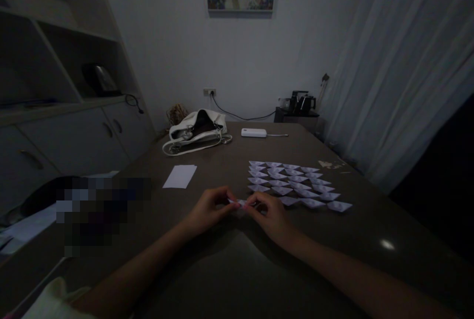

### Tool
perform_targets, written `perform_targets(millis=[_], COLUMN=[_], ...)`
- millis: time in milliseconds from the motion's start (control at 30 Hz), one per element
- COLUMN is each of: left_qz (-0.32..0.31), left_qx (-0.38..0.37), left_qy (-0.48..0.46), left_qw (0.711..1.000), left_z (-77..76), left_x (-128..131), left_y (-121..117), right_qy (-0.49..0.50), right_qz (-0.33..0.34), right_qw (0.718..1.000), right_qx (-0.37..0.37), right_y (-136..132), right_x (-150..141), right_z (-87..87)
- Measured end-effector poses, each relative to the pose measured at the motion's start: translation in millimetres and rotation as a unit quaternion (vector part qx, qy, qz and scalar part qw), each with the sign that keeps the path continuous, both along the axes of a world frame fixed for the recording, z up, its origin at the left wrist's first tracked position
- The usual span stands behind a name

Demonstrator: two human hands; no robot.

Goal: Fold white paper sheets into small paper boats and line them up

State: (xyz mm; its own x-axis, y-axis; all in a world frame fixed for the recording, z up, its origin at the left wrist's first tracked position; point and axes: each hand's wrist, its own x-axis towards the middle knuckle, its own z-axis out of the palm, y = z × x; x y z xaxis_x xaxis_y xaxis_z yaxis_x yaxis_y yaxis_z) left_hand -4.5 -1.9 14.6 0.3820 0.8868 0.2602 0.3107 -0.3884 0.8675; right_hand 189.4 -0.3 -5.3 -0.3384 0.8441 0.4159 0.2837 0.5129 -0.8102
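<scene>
Between my two hands is a small folded white paper piece [242, 202], pinched at both ends just above the dark table. My left hand [211, 209] has its thumb and forefinger closed on the left end. The right end is pinched the same way by my right hand [271, 216]. Fingers cover much of the paper, so its exact shape is hard to make out. Just beyond my right hand, several white paper boats [297, 185] stand in rows. A small stack of white paper sheets [180, 176] lies to the left, past my left hand.
A white handbag [200, 131] sits at the table's far left, and a white power bank [254, 133] with a short cable at the far middle. Scraps [329, 164] lie near the right edge. A coffee maker [301, 102] stands beyond the table. A blurred patch covers the left side.
</scene>
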Motion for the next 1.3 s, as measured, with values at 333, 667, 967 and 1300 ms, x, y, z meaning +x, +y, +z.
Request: perform_targets(millis=[333,667,967,1300], left_qz=[0.001,-0.004,-0.002,0.021], left_qx=[-0.031,-0.040,-0.064,-0.074], left_qy=[-0.025,-0.025,0.048,0.038], left_qw=[0.999,0.999,0.997,0.996], left_z=[-0.8,-1.6,-1.5,-1.3], left_x=[0.2,0.5,2.5,-0.5], left_y=[0.2,0.8,-0.1,0.9], right_qy=[-0.011,-0.028,-0.034,0.019], right_qz=[0.027,0.034,0.033,0.036], right_qw=[0.999,0.998,0.998,0.994], right_qx=[-0.040,-0.039,-0.036,-0.100], right_y=[0.9,-1.5,0.1,4.2], right_x=[0.1,0.0,0.8,-0.5], right_z=[-1.3,1.7,0.4,-4.6])
